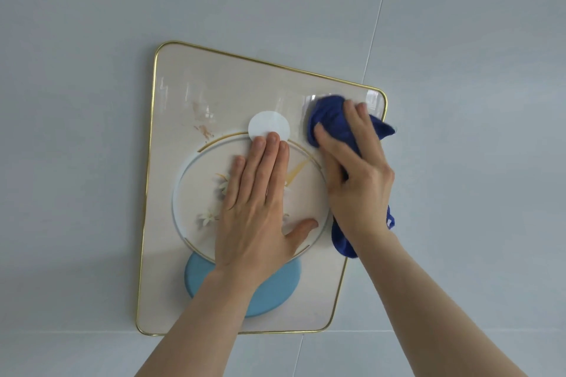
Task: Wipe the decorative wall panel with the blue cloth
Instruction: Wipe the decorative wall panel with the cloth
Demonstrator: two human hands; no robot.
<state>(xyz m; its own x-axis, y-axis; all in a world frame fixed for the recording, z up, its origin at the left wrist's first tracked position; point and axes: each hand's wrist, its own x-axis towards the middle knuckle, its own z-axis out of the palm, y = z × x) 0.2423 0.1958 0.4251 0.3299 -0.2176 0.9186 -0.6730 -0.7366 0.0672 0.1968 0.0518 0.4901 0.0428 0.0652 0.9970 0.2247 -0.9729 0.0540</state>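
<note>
The decorative wall panel (183, 95) is a glossy cream rectangle with a thin gold rim, hung on the wall. It shows a large ring with white flowers, a small white disc and a light blue disc low down. Brownish smears mark its upper left. My left hand (257, 202) lies flat on the ring, fingers together, thumb out to the right. My right hand (355, 168) presses the bunched blue cloth (330, 119) against the panel's upper right corner. A tail of the cloth hangs below my right wrist.
Pale grey-blue wall tiles (92, 24) surround the panel on every side. A thin tile seam (378, 15) runs up from the panel's top right corner, and another seam (428, 330) runs level with its bottom edge.
</note>
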